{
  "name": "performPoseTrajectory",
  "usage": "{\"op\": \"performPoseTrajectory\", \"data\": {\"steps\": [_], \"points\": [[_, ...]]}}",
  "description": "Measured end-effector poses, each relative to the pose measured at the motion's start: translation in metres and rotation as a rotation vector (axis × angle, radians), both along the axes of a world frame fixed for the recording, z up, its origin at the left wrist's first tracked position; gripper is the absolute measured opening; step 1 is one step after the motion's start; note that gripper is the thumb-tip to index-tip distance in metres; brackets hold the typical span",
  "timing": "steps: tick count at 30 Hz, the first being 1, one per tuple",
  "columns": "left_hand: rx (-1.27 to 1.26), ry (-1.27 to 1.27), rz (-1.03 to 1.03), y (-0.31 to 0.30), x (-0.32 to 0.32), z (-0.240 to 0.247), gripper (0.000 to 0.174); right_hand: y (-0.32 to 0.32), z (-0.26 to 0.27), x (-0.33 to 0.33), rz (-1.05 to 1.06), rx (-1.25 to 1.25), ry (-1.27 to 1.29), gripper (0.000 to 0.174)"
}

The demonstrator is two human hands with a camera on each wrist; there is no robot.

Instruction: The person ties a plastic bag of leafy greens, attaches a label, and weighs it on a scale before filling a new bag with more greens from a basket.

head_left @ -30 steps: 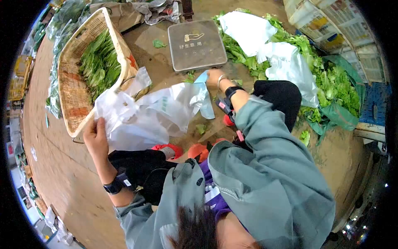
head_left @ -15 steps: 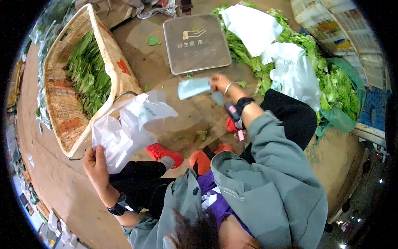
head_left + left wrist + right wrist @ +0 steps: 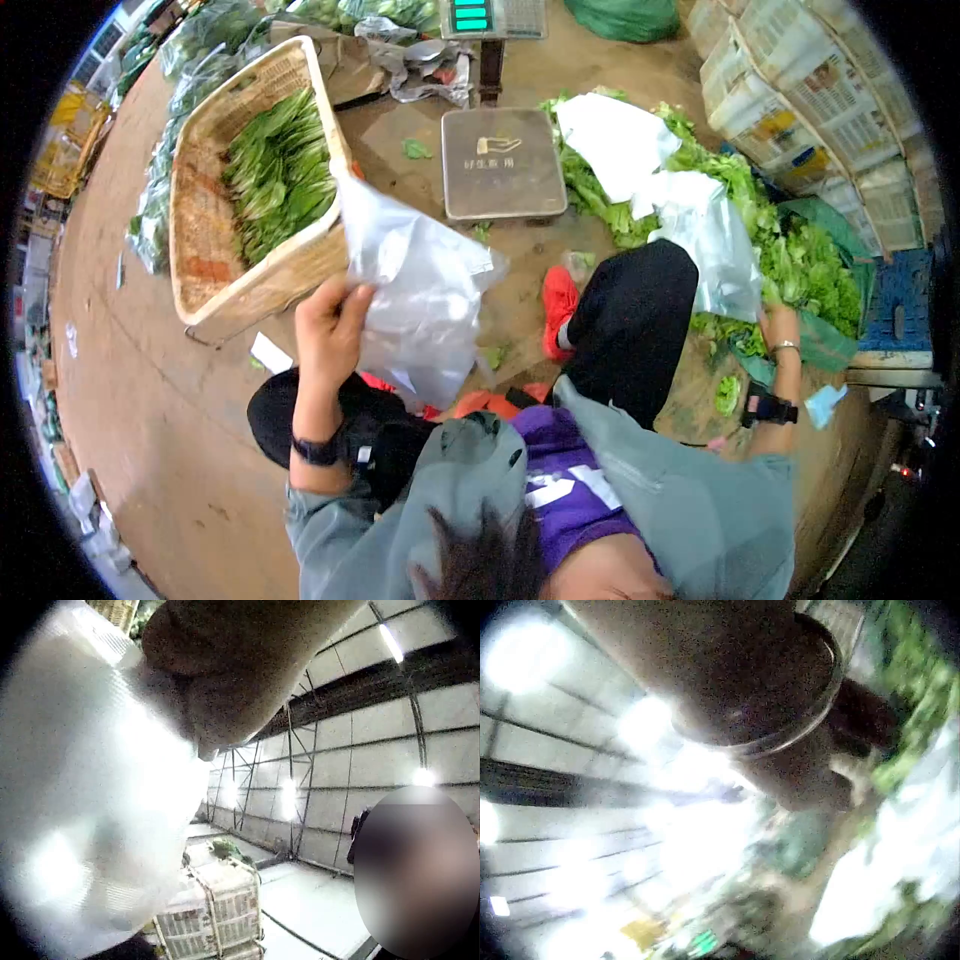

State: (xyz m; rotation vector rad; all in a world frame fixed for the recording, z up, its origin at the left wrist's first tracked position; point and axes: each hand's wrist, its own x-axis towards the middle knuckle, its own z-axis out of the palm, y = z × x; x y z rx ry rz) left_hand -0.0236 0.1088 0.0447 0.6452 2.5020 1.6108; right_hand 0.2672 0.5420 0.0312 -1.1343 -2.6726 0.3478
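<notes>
My left hand (image 3: 335,325) pinches the edge of a translucent white plastic bag (image 3: 420,285) between thumb and fingers. The bag hangs beside the crate and in front of my legs, and it fills much of the left wrist view. At the right, my right hand (image 3: 780,328) is at the edge of a heap of leafy lettuce (image 3: 815,275), beside a pale plastic bag (image 3: 708,240) lying on it; the fingers partly overlap the leaves. A small light-blue piece of plastic (image 3: 825,405) is to the right of my right wrist.
A crate (image 3: 190,290) with bundled leafy greens (image 3: 280,180) stands at the left. A flat scale platform (image 3: 503,170) sits ahead, its lit display (image 3: 473,14) behind it. Another white bag (image 3: 615,145) lies on the lettuce. Stacked baskets (image 3: 790,90) stand at the far right.
My right hand has moved from the centre to the lettuce at the right, and the light-blue plastic it held is now apart from it. My left hand has raised the bag and shifted right.
</notes>
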Motion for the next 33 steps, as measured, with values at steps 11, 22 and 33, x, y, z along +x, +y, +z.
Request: {"op": "performPoseTrajectory", "data": {"steps": [11,22,33], "points": [[-0.117,0.026,0.02,0.01,0.01,-0.036,0.021,-0.222,-0.036,-0.232,0.747,-1.379,0.221,0.019],[-0.152,0.0,0.072,-0.017,-0.001,-0.067,0.023,-0.236,-0.057,-0.255,0.768,-1.132,0.213,0.031],[-0.165,0.082,-0.073,0.02,0.002,-0.084,0.025,-0.186,-0.096,-0.254,0.687,-1.48,0.207,0.011]]}}
